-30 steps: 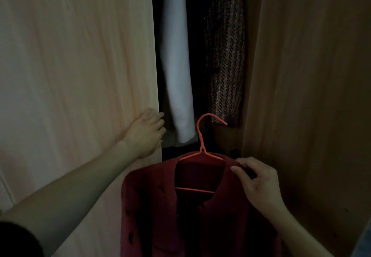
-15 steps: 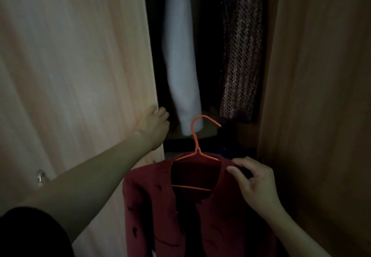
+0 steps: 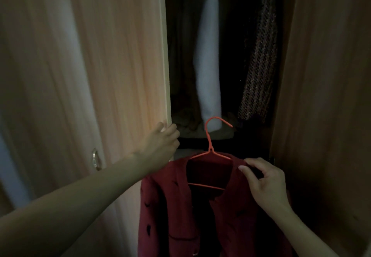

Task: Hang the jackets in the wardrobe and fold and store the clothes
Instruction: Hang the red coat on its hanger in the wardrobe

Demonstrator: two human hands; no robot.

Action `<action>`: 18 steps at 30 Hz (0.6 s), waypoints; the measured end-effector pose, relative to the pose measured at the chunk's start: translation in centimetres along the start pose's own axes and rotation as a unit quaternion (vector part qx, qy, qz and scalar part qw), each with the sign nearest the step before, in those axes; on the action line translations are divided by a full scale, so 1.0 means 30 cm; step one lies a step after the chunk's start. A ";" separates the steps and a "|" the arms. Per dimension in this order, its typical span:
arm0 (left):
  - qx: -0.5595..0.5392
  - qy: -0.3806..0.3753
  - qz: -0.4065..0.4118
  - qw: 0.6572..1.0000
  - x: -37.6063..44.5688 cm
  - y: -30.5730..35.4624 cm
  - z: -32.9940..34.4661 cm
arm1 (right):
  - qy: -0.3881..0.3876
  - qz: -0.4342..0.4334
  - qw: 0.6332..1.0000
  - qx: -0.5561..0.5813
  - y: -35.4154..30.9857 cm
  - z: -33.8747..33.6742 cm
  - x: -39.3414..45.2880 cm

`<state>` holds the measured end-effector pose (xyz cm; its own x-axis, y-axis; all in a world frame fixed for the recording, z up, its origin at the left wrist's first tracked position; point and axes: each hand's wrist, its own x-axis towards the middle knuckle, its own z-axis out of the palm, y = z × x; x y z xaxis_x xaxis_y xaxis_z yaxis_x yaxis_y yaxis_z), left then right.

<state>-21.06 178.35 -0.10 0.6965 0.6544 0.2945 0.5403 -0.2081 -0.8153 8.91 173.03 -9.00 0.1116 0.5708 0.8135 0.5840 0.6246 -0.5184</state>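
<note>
Jacket [image 3: 200, 212], dark red, hangs on the orange hanger [image 3: 209, 150] in front of the open wardrobe. We pinch its shoulder with our right hand [image 3: 265, 182]. Our left hand [image 3: 160, 142] curls its fingers around the left door [image 3: 100, 66] edge.

The jacket [image 3: 200, 212] on its hanger [image 3: 209, 148] hangs before the wardrobe [image 3: 321, 96] opening, between the left door [image 3: 100, 76] and right panel; two garments [image 3: 207, 66] hang inside, behind it.
</note>
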 end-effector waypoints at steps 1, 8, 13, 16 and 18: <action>-0.004 -0.001 -0.006 1.000 -0.046 -0.004 -0.014 | -0.004 -0.005 1.000 0.001 -0.032 0.002 -0.008; -0.066 0.051 -0.041 0.996 -0.367 -0.060 -0.146 | -0.025 -0.025 0.999 0.018 -0.214 0.052 -0.091; -0.064 0.026 -0.089 0.994 -0.592 -0.107 -0.159 | -0.041 -0.040 0.998 0.037 -0.329 0.139 -0.128; -0.062 0.010 -0.121 0.991 -0.718 -0.147 -0.161 | -0.044 -0.041 0.996 0.059 -0.395 0.196 -0.132; -0.057 -0.005 -0.143 0.988 -0.795 -0.180 -0.162 | -0.048 -0.031 0.995 0.080 -0.437 0.228 -0.124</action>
<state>-38.28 160.34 -0.29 0.5034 0.7046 0.5002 0.7643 -0.0931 -0.6380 -4.66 166.36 -7.05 -0.0029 0.5726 0.8198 0.4505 0.7327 -0.5101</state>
